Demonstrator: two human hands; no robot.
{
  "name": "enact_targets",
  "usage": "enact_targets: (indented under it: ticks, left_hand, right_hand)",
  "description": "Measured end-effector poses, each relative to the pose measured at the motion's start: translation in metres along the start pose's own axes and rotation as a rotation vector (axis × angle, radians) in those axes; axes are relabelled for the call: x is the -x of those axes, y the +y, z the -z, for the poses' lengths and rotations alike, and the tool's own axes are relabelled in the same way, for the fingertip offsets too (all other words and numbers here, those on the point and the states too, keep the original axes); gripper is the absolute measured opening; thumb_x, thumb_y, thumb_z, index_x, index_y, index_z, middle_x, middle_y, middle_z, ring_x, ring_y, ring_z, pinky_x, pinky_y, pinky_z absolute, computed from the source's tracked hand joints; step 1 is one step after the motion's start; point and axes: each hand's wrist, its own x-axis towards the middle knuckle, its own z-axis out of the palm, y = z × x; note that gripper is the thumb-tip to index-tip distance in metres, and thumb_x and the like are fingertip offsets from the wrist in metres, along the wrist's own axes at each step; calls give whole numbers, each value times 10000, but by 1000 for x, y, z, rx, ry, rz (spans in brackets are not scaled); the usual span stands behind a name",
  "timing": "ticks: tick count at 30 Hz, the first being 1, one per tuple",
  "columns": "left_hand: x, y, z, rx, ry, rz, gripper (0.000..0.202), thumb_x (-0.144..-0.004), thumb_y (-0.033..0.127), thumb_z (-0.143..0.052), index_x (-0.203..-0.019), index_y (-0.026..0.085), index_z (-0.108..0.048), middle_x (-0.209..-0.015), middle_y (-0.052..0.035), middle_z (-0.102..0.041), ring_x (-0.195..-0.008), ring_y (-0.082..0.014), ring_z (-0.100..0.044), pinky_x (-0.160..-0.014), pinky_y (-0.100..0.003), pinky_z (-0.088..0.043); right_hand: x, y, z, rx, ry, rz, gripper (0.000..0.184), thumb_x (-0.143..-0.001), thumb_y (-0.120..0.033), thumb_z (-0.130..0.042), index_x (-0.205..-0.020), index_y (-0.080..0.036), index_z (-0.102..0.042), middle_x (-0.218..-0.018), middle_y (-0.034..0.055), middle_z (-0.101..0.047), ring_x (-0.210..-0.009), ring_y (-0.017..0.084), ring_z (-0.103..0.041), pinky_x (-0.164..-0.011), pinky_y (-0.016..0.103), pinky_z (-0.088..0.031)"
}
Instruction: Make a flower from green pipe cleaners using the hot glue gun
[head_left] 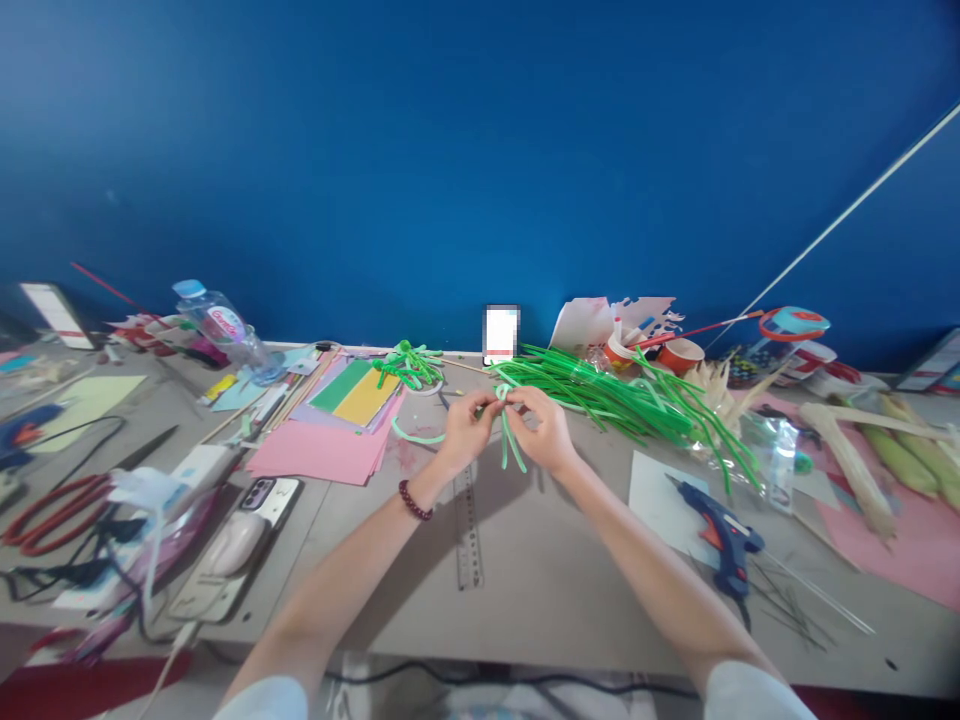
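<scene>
Pale green chenille stem (515,447), looped at the top with two ends dangling, hangs in the air above the middle of the grey table (555,590), pinched from both sides. The left hand (471,428), with a dark red beaded bracelet (415,500) at its wrist, has thumb and forefinger closed on it; the right hand (544,428) grips it likewise, the fingertips of the two nearly meeting. Another pale green strand (418,437) curves out beside the left hand (whether it joins the held piece, I can't tell from here). Below lies a clear ruler (467,530). Just beyond the right hand spreads a bundle of bright green stems (622,395); to the left sit twisted green pieces (409,362) and pink paper (319,450). Farther out, a blue glue gun (720,530) rests on the right, partly over a white sheet (646,490), and a tilted water bottle (221,320) stands far left, before the blue wall (480,150).
</scene>
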Motion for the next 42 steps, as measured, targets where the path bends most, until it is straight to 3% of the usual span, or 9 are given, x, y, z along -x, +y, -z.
enact_targets:
  ticks: [7, 16, 20, 22, 28, 31, 34, 38, 42]
  left_hand:
    - [3, 0, -2, -57, 17, -93, 175, -798, 236, -526, -641, 171, -566, -623, -2, -566, -610, -131, -510, -602, -247, -400]
    - [4, -3, -4, -7, 3, -36, 177, -784, 254, -543, -628, 172, -557, -606, 1, -545, -591, -127, -498, -563, -237, -391]
    - [0, -1, -2, 62, -34, 19, 181, -774, 283, -555, -644, 166, -602, -617, -4, -582, -600, -126, -513, -573, -236, -403]
    - [-3, 1, 1, 88, -101, 73, 180, -763, 316, -577, -694, 163, -643, -650, -14, -621, -583, -122, -514, -541, -232, -397]
    - [-3, 6, 2, 145, -120, 151, 219, -752, 360, -608, -740, 152, -677, -704, -31, -658, -543, -106, -512, -495, -227, -387]
    - [-1, 7, 0, 107, -66, 117, 199, -751, 342, -619, -699, 155, -659, -703, -30, -652, -573, -115, -533, -506, -231, -397]
    - [1, 7, -1, 43, -17, 48, 172, -760, 312, -613, -676, 163, -630, -689, -22, -637, -631, -129, -558, -559, -240, -418]
    - [6, 7, 0, -154, 51, -133, 152, -795, 250, -565, -664, 172, -570, -674, -4, -577, -674, -130, -538, -622, -244, -407]
    - [9, 9, 3, -414, 112, -290, 186, -837, 245, -519, -665, 174, -535, -709, -12, -544, -673, -128, -515, -626, -241, -383]
  right_hand:
    - [4, -5, -8, -84, 55, -47, 111, -791, -127, -518, -842, -196, -588, -877, 65, -625, -790, 160, -605, -651, 276, -524]
    - [9, -3, -14, -73, 140, -56, 114, -764, -125, -527, -806, -203, -599, -905, 70, -635, -808, 172, -621, -640, 285, -534]
    - [6, -3, -9, -71, 102, -73, 96, -791, -172, -541, -832, -205, -622, -904, 68, -640, -810, 171, -618, -653, 291, -536]
    - [3, -3, -7, -81, 80, -106, 78, -796, -219, -572, -843, -205, -633, -904, 66, -642, -824, 175, -615, -650, 289, -533]
    - [2, -5, -8, -133, 155, -315, 142, -797, -309, -597, -883, -195, -601, -861, 51, -651, -776, 168, -629, -647, 282, -526]
    - [3, -6, -8, -107, 189, -289, 115, -817, -289, -575, -890, -199, -570, -879, 51, -643, -791, 165, -631, -653, 278, -524]
    - [5, -6, -7, -6, 162, -163, 76, -845, -252, -528, -857, -210, -590, -934, 70, -641, -826, 173, -619, -661, 289, -528]
    - [8, -6, -5, 175, 118, -25, 200, -872, -198, -467, -918, -235, -658, -963, 78, -650, -909, 196, -615, -765, 327, -517]
    - [12, -11, -9, 313, 102, -11, 275, -865, -187, -475, -1054, -233, -670, -946, 89, -658, -895, 219, -614, -790, 342, -495]
